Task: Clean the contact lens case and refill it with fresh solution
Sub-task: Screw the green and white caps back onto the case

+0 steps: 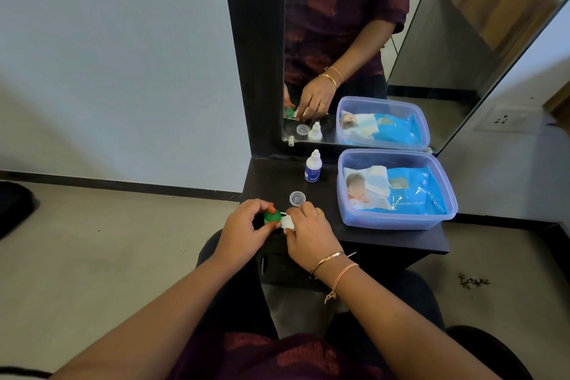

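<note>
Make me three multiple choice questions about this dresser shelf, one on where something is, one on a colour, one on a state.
1. Where does the solution bottle stand?
A. inside the plastic tub
B. near the mirror, left of the plastic tub
C. on the floor

2. What colour is the cap that the left hand grips on the lens case?
A. green
B. red
C. yellow

3. What state is the clear cap in?
A. screwed onto the case
B. held in the right hand
C. lying loose on the shelf

Answers: 1 B, it stands upright close to the mirror. 2 A, green shows between the fingers. 3 C, it lies apart from both hands.
</note>
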